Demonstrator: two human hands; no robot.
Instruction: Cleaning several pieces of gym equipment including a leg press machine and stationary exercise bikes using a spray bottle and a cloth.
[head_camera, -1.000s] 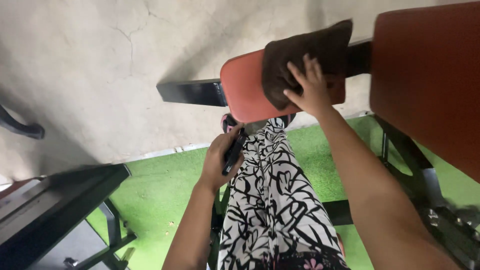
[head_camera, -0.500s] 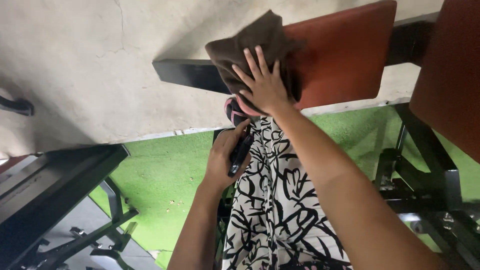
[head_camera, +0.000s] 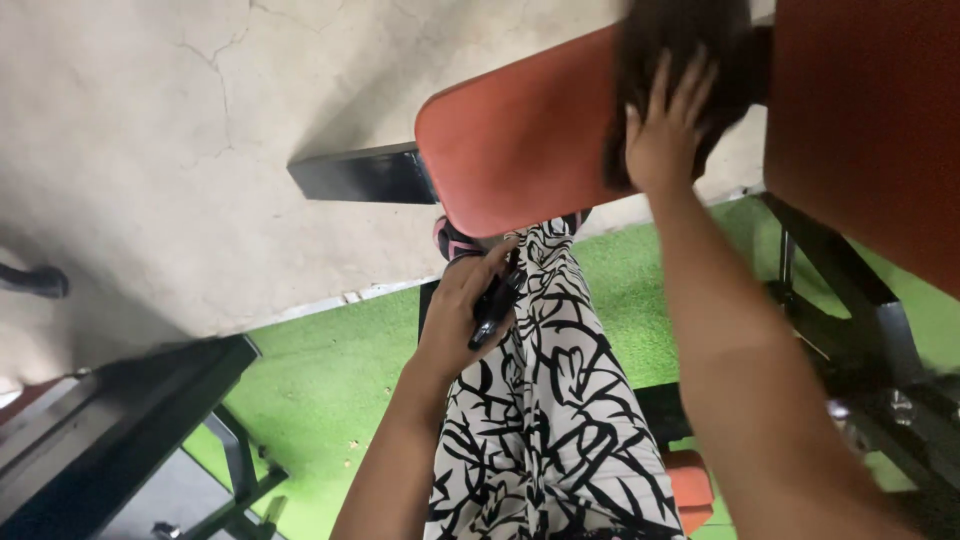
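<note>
Since half a second ago our right hand, fingers spread flat on the dark cloth, has slid toward the red pad's far edge, so we press evenly, while our left hand grips a black object.

cracked concrete floor, green turf, black machine frame at lower left.

Dark brown cloth: soft and matt under your right hand.
Red-orange padded bench cushion: smooth vinyl, faintly glossy.
Grey concrete floor: rough, cracked.
</note>
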